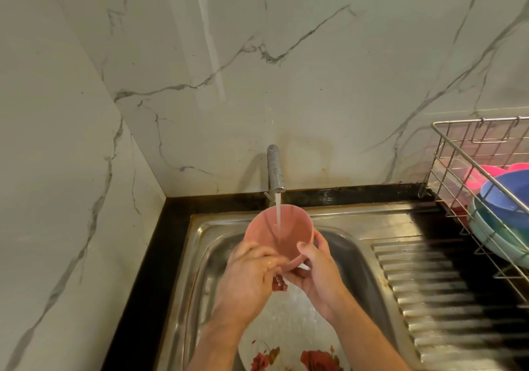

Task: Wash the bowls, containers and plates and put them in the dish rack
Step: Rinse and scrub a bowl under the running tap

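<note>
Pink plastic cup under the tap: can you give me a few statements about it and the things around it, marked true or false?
1. Water from the steel tap runs into the pink plastic cup. True.
2. Only the left hand holds the cup. False: the right hand grips it too.
3. The wire dish rack holds nothing. False: a blue bowl and other dishes sit in it.
4. A flowered white plate lies in the steel sink. True.
</note>
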